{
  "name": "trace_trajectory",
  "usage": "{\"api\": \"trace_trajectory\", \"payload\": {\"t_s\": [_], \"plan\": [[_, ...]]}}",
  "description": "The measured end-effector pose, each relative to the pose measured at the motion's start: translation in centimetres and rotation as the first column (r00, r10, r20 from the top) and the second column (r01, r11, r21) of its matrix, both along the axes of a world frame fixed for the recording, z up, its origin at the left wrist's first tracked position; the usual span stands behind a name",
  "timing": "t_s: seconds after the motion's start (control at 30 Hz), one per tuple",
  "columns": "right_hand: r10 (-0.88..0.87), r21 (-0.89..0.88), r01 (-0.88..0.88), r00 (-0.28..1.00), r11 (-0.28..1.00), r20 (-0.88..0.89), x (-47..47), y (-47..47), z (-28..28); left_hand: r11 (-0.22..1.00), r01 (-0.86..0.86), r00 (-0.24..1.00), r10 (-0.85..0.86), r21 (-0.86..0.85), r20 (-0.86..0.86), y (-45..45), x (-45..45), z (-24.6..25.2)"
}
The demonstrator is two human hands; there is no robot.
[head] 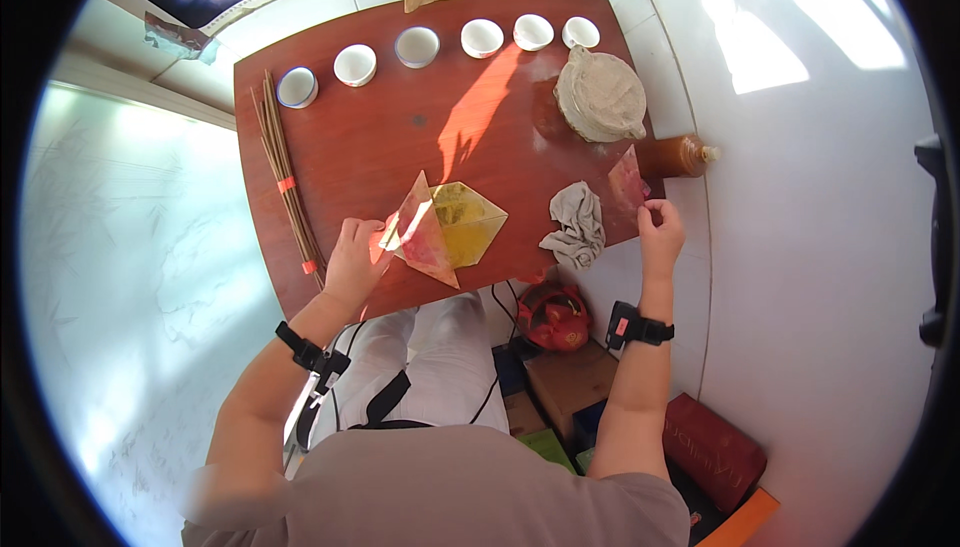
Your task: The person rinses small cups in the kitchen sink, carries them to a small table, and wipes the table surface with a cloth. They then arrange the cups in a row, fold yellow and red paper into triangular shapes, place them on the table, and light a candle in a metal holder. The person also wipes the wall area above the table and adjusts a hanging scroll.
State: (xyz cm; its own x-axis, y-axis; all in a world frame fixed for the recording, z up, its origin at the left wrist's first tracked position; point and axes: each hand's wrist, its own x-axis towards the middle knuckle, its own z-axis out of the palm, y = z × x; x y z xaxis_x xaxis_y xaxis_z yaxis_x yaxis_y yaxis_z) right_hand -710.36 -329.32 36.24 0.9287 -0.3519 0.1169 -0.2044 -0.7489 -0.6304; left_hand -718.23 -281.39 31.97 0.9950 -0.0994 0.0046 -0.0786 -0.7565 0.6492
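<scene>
My left hand [358, 254] grips the left edge of a pink-and-tan folded paper piece [424, 236], whose pointed flap stands over a yellow-and-cream paper [472, 224] on the red wooden table [360, 149]. Over the table's right edge, my right hand [661, 228] pinches the lower corner of a small pink paper piece [626, 181] between thumb and forefinger. A crumpled grey cloth [577, 224] lies between the two hands, nearer the right one. Black straps with small devices are round both wrists.
Several white cups [417, 47] line the table's far side. A bundle of thin brown sticks [285, 179] lies at the left. At the right are a round incense burner [600, 95] filled with ash and a brown bottle [679, 156]. A red bag [555, 316] and boxes [574, 374] sit below.
</scene>
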Motion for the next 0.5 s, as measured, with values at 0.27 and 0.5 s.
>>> {"api": "trace_trajectory", "payload": {"t_s": [0.27, 0.5], "plan": [[0.687, -0.179, -0.690, 0.721, 0.701, -0.091, -2.4, 15.3, 4.5, 0.943, 0.147, 0.989, -0.136, -0.299, 0.056, -3.0, 3.6, 7.2], [0.772, -0.339, -0.710, 0.629, 0.617, 0.088, -1.2, 20.7, 6.3, 0.919, 0.325, 0.932, -0.352, -0.225, -0.092, -4.8, 4.5, 6.6]]}}
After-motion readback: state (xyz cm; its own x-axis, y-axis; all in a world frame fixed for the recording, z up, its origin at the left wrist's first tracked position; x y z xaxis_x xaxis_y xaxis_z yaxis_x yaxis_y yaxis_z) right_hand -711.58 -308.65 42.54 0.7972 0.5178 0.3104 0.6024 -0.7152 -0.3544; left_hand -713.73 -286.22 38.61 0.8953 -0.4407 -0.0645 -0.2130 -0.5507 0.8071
